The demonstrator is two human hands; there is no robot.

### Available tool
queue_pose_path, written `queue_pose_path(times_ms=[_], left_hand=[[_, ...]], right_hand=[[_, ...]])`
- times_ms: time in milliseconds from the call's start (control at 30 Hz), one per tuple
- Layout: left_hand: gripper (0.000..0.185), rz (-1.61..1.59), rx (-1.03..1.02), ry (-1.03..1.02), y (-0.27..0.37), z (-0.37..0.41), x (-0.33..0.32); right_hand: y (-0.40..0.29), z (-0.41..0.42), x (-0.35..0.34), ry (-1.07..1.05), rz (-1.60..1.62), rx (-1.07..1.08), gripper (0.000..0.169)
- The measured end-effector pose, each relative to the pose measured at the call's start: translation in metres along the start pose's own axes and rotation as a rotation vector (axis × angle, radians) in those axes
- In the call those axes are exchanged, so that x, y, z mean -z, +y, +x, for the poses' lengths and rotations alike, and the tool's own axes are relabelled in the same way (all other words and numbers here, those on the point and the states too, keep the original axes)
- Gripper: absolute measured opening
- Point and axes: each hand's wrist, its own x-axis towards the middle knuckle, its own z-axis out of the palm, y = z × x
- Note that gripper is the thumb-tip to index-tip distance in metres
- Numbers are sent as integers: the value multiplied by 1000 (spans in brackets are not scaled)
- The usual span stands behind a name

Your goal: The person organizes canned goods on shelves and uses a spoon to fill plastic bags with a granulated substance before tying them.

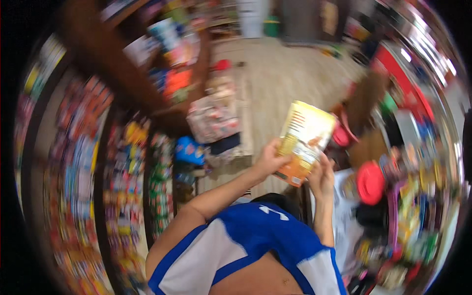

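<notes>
A yellow and orange printed packet (308, 138) is held out in front of my chest, tilted, with a printed side facing up toward me. My left hand (273, 158) grips its lower left edge, the thumb lying over the front. At the lower right edge is my right hand (321, 175), its fingers against the packet and partly hidden behind it. Small writing and a printed code cover the lower part of the packet.
Shelves of packaged goods (81, 177) line the left side. A bag with a floral-looking print (215, 120) sits on the floor beyond a blue package (190, 150). At right, a jar's red lid (370, 183) stands on a crowded counter. A red-edged case (403, 79) lies farther back.
</notes>
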Motion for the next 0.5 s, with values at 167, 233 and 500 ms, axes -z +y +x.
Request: queue_pose_path(times_ms=[167,233,500], left_hand=[[43,136,-73,134,21,-30,64],[38,-17,58,241,25,-46,107],[44,-1102,36,-129,15,-129,210]], right_hand=[[52,57,-44,-116,-498,-74,50],[83,76,-60,-270,-534,-110,51],[185,152,-155,-635,-705,-319,78]])
